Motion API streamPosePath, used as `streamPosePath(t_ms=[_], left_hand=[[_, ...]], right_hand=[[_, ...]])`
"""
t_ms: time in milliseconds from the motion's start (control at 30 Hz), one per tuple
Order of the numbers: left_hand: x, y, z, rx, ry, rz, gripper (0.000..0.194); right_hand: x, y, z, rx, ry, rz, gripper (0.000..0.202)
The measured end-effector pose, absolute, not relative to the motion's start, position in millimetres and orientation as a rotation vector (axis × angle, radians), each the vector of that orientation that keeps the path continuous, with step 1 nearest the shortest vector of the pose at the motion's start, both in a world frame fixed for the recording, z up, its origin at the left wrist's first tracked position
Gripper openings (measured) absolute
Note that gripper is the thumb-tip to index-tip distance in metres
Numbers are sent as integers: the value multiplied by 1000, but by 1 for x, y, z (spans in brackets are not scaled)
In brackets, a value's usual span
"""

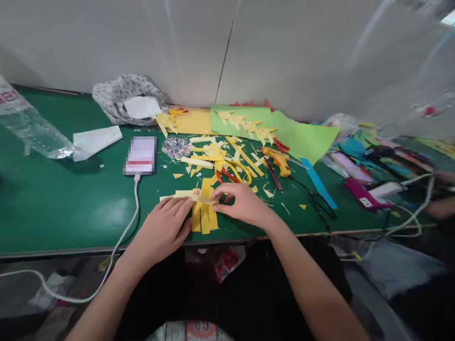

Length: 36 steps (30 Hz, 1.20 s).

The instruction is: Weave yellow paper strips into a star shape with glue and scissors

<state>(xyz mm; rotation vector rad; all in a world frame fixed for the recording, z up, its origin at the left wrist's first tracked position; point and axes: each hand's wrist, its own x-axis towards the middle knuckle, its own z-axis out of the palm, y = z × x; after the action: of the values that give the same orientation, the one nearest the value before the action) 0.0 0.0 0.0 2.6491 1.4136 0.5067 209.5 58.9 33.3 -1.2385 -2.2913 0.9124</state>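
Observation:
My right hand pinches the right end of a pale yellow paper strip between thumb and fingertips. This strip runs across several upright, darker yellow strips lying side by side on the table. My left hand rests at the left of them, fingers stretched out over the left ends of the pale strips, thumb apart below. Another pale strip shows just beyond its fingertips. Scissors with red and yellow handles lie just past my right hand, partly under a pile of yellow paper strips.
A phone on a white cable lies left, near a dish of small beads. Rightward are a yellow glue gun, a blue strip and a purple box. Green paper lies behind. Another person's hand is far right.

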Motion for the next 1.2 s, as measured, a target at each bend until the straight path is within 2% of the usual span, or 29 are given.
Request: streamPosePath(t_ms=[167, 367, 567, 1000, 1200], left_hand=[[-1, 0, -2, 2617, 1457, 558, 62], [-1, -1, -3, 2554, 1460, 616, 69], [-2, -2, -6, 2558, 1477, 652, 66], [-4, -3, -1, 2430, 1750, 905, 55], [-2, 0, -2, 2560, 1658, 571, 50]], right_hand=[[205, 57, 32, -1239, -2313, 851, 8], [202, 56, 29, -1296, -2298, 788, 5], [200, 56, 24, -1290, -2295, 700, 6], [219, 61, 39, -1387, -2212, 788, 10], [217, 62, 36, -1433, -2235, 783, 9]])
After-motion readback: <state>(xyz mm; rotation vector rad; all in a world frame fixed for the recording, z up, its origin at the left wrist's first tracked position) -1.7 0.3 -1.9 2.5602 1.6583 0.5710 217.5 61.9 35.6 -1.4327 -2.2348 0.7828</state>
